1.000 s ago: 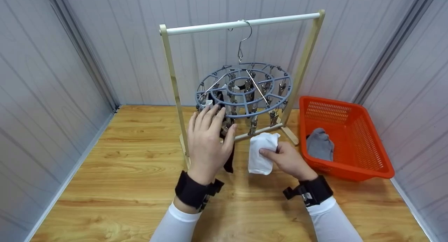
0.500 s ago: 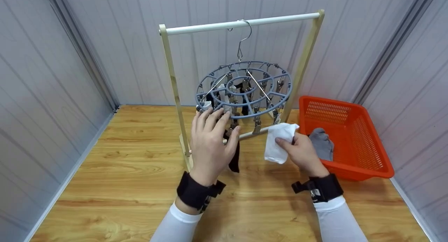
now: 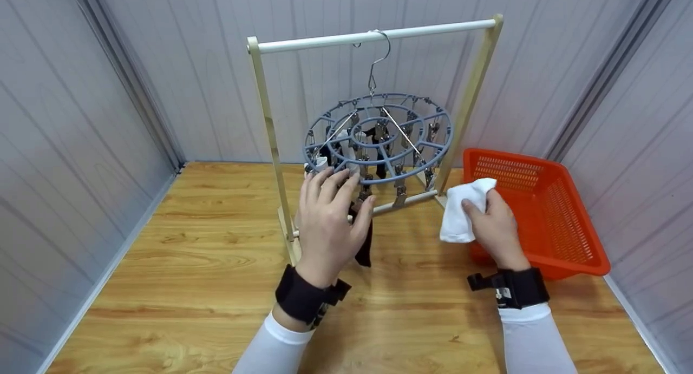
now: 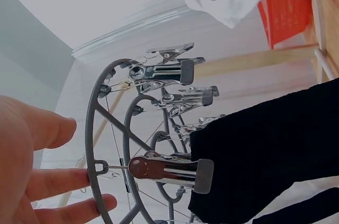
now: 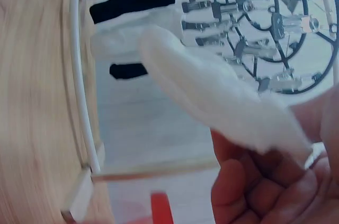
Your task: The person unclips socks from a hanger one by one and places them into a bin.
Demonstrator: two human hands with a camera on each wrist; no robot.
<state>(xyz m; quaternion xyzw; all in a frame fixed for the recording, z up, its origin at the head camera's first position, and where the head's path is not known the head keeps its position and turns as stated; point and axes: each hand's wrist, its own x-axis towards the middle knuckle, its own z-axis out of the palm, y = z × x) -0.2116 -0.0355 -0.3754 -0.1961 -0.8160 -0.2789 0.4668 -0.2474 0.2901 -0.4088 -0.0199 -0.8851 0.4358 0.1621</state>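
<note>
My right hand [image 3: 495, 225] pinches a folded white sock [image 3: 460, 214] between thumb and fingers, in front of the orange basket's left side. The right wrist view shows the sock [image 5: 206, 86] sticking out from my curled fingers. My left hand [image 3: 331, 222] is at the near left rim of a round grey clip hanger [image 3: 387, 171]. In the left wrist view its fingers [image 4: 58, 181] touch the hanger's ring, with the thumb apart. A metal clip [image 4: 175, 173] beside them holds a black sock [image 4: 254, 166]. More black and white socks hang at the hanger's left and back.
The hanger hangs by a metal hook [image 3: 381, 54] from the white bar [image 3: 325, 41] of a wooden stand [image 3: 476, 81]. At the right stands an orange basket [image 3: 587, 217]. Several bare clips [image 3: 400, 190] dangle along the hanger's near and right side. Panelled walls enclose the wooden table [image 3: 178, 287].
My right hand has carried the white sock to the right and slightly up, now hiding the grey sock in the basket. The hanger has turned slightly; my left hand has shifted a little right.
</note>
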